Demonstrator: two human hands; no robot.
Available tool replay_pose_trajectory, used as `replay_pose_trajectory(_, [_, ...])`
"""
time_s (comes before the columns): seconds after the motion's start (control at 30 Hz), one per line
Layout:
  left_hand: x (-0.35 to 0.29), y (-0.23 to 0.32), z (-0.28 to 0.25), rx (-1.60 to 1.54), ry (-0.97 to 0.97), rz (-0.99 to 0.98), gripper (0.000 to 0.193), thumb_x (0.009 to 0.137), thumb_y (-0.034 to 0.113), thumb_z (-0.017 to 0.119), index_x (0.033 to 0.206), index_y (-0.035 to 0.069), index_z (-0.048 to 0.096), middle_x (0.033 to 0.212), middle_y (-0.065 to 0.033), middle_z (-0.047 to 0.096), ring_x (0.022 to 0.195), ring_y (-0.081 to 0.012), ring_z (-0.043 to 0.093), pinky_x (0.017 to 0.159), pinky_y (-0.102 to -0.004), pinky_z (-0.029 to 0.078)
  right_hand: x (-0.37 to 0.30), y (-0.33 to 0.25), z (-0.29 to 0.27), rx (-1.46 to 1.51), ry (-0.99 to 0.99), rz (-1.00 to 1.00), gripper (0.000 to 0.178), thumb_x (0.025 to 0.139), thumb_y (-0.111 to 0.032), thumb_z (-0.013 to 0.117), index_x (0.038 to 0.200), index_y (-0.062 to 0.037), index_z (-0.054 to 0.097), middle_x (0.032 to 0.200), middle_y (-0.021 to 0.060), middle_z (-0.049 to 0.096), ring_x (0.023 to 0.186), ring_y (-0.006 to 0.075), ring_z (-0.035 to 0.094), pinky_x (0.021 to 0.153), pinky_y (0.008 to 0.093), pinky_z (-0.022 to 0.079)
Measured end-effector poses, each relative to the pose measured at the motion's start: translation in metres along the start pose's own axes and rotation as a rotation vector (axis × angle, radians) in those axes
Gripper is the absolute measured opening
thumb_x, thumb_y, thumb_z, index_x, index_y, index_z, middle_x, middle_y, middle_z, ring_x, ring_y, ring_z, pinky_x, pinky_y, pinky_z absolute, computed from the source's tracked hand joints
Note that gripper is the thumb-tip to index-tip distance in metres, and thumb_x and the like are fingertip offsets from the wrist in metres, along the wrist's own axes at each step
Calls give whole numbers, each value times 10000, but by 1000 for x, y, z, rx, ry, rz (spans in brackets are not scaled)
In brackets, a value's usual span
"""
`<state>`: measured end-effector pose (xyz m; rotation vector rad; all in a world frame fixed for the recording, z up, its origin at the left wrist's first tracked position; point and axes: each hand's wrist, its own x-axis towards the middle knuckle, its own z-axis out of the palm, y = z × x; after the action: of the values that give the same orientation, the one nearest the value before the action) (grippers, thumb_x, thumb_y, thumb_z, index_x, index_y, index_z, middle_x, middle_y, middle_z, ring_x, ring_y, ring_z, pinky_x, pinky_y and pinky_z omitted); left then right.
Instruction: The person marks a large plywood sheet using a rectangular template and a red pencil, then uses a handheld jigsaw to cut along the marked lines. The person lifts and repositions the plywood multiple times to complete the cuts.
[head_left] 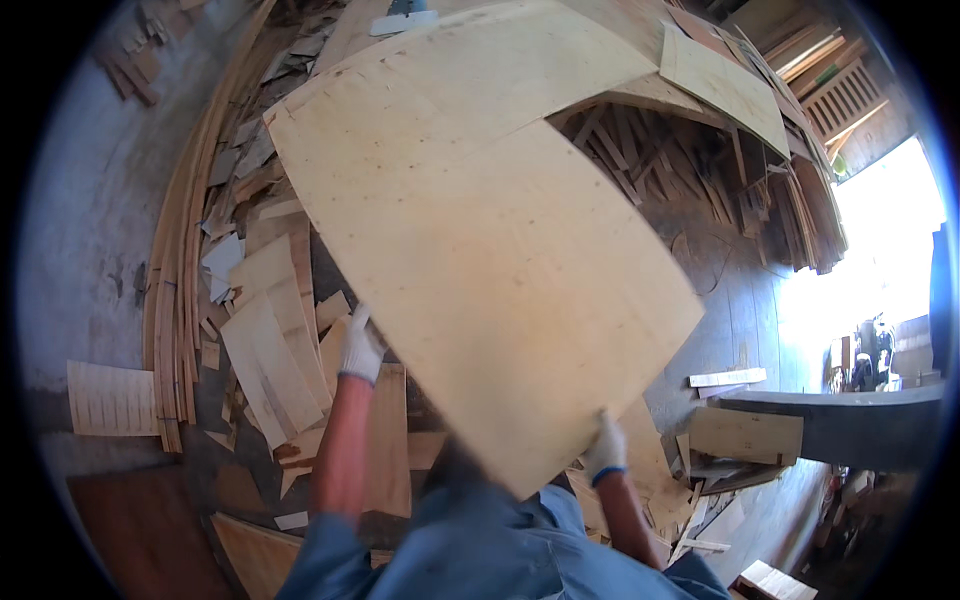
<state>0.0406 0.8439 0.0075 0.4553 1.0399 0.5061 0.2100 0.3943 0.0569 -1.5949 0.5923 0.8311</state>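
Note:
A large pale plywood sheet (490, 290) slants across the middle of the view, its near corner close to my body. My left hand (362, 346), in a white glove, grips its left edge. At the near right edge my right hand (604, 446), also gloved with a blue cuff, holds the same sheet; its thumb shows on top and the other fingers are hidden beneath. Farther off, the sheet overlaps another pale sheet (500, 60) on the worktable.
Plywood offcuts (270, 350) lie heaped on the left beside long wooden strips (172, 290) along the wall. Scrap wood (650, 150) is piled under the table. Another sheet (725, 85) hangs over the table's right edge. A dark beam-like surface (840, 430) stands at the right.

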Motion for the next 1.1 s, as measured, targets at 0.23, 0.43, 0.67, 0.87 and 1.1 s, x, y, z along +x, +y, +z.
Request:
replay_pose_trajectory(0.23, [-190,-57,-61,103,144,36,538,1057,398,416,1432,14,446,1403,-100,543,1250,-227,545,1071,-357,421,-91,28,85,-1791,-990,-1010,281,974,-171,501,1174,-16,622,1213,118,666,996,246,672,814,393,561])
replay_pose_trajectory(0.43, [-188,-77,-99,441,330,11,498,1046,393,459,1258,-38,588,1198,-96,648,1081,-175,610,961,-321,488,-24,-32,42,-1515,-732,-688,222,965,-231,544,1053,-75,676,977,148,707,897,296,693,784,381,545])
replay_pose_trajectory(0.67, [-199,-90,-148,271,345,129,495,1054,356,460,1323,-54,530,1278,-139,615,1135,-221,623,979,-345,518,101,-147,-16,-1052,203,-816,310,966,-300,604,1081,-23,683,915,167,707,899,309,677,795,395,514])
replay_pose_trajectory(0.87, [-214,-46,-50,396,459,48,394,1038,274,508,1158,-77,641,1127,-91,678,979,-155,648,860,-289,533,210,-91,-53,-862,-111,-167,507,1026,-431,477,967,29,682,791,16,615,745,103,523,662,319,448])
replay_pose_trajectory(1.1, [-215,-68,-112,523,487,149,426,1055,319,468,1135,-58,650,1050,-83,688,914,-146,659,791,-285,549,150,-132,-40,-793,-219,-197,487,1030,-387,482,970,53,682,821,2,627,783,85,531,693,300,463])
